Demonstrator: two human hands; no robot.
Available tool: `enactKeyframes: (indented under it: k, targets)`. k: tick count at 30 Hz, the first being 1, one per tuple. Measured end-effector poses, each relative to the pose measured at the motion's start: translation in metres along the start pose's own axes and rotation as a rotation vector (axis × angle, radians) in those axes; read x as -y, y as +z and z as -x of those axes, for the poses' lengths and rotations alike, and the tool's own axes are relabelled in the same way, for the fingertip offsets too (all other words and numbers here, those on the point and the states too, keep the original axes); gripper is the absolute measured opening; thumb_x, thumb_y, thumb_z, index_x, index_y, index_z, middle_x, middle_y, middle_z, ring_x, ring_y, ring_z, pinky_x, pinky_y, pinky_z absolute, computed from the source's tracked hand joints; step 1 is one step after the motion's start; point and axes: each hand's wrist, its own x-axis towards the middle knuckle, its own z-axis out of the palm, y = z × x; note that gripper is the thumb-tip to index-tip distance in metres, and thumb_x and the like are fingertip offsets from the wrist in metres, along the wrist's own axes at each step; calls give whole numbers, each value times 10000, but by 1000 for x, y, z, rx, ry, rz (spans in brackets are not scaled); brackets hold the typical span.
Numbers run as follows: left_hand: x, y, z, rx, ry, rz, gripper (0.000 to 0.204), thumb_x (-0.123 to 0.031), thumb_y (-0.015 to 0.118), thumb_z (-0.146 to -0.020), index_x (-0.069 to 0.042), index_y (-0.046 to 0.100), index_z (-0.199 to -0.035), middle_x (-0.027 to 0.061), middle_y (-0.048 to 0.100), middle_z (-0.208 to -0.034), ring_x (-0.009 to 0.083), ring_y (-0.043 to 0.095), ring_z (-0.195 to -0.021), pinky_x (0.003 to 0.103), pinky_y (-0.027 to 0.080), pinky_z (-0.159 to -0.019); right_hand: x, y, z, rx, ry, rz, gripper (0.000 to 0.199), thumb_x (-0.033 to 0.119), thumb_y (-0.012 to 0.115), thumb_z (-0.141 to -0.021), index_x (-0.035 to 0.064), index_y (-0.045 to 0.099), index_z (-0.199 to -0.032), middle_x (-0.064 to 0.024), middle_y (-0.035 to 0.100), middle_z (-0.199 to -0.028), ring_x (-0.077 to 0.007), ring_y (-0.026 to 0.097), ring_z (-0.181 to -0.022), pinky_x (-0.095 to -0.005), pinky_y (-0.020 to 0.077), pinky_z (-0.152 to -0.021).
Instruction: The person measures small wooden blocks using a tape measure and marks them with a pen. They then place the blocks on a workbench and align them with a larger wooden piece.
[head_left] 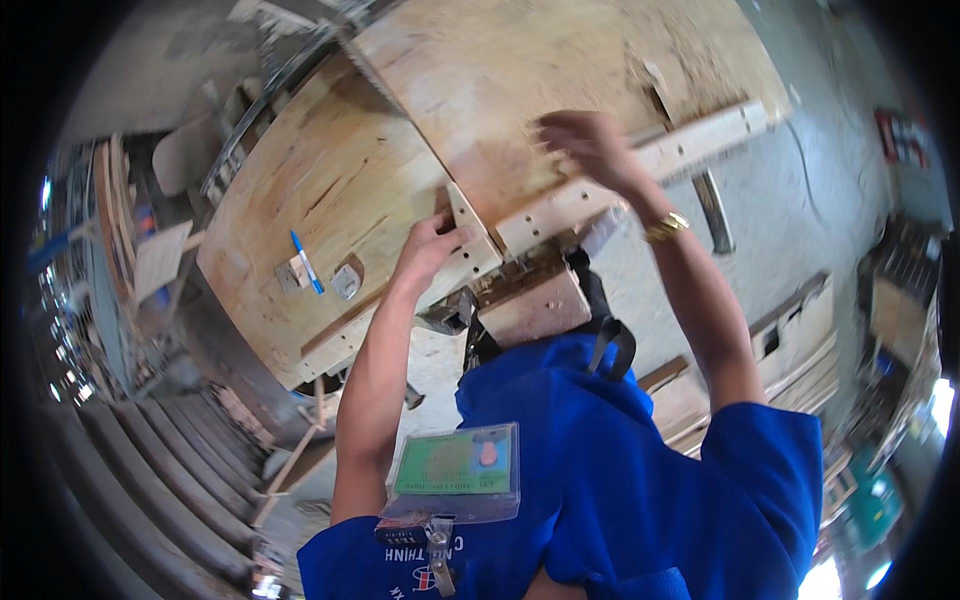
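My left hand [428, 248] grips the near corner of a light wooden strip [468, 225] at the edge of a plywood worktable [330, 180]. My right hand [588, 143] rests palm down, fingers spread, on a large plywood panel [520, 70] that lies on the table. A long pale wooden rail with drilled holes [640, 170] runs along the panel's near edge, just under my right wrist, which carries a gold watch [665, 226]. Below the rail sits a wooden block [530, 305] with a dark strap beside it.
A blue pen [307, 262] and two small blocks [345, 281] lie on the table at left. Stacked wooden boards [800, 350] are on the floor at right, long planks [170, 440] at lower left. A badge holder [455, 475] hangs on my blue shirt.
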Motion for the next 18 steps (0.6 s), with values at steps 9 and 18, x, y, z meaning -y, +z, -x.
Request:
enactKeyframes:
  k: [9, 18]
  targets:
    - [-6, 6, -4, 104, -25, 117, 405, -115, 617, -896, 110, 521, -1220, 141, 616, -1120, 199, 631, -971, 304, 501, -889, 1, 83, -25, 601, 121, 56, 562, 301, 638, -899, 100, 446, -1388, -145, 682, -929, -196, 670, -725, -303, 550, -632]
    - [7, -5, -10, 108, 32, 74, 347, -143, 622, -899, 89, 572, -1152, 138, 634, -1089, 182, 633, -959, 271, 504, -863, 16, 86, -6, 526, 207, -2, 513, 242, 620, -880, 114, 471, -1354, -134, 672, -955, -178, 686, -742, -276, 564, -651]
